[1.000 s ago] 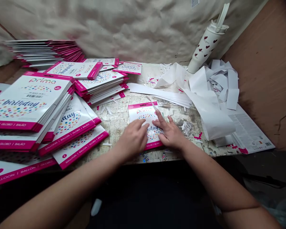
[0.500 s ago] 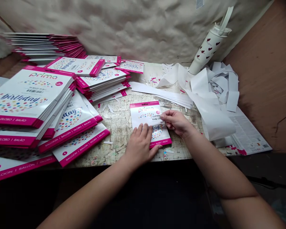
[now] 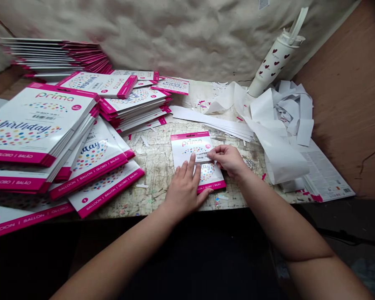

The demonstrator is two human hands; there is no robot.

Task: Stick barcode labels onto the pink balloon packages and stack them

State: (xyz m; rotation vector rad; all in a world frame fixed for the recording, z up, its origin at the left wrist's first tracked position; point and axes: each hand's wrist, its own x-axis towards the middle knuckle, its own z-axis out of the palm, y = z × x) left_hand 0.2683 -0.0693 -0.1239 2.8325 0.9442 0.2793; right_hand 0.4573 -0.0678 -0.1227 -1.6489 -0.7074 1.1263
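Observation:
In front of me a white and pink balloon packet (image 3: pixel 187 137) lies flat on the worn table, its "prima" heading upright to me. My left hand (image 3: pixel 184 183) rests on the packet's lower left part with fingers stretched and spread, covering some of the print. At the packet's right edge my right hand (image 3: pixel 229 160) is closed, thumb and fingertips pinching the right end of a white barcode label (image 3: pixel 202 157). This label lies across the middle of the packet, just above the coloured dots and lettering. The left index fingertip is close to the label's left end.
Stacks of similar packets (image 3: pixel 34 100) fill the left side, with a taller pile (image 3: pixel 50 58) behind. White paper strips (image 3: pixel 212 121) lie beyond the packet. Curled backing paper (image 3: pixel 281 146) and a printed sheet (image 3: pixel 328 175) are at right, near a leaning white tumbler (image 3: pixel 270 66).
My right fingertips have shifted slightly left over the packet with the label. The left index finger has lifted and reached up toward the barcode. The packet has stayed in place.

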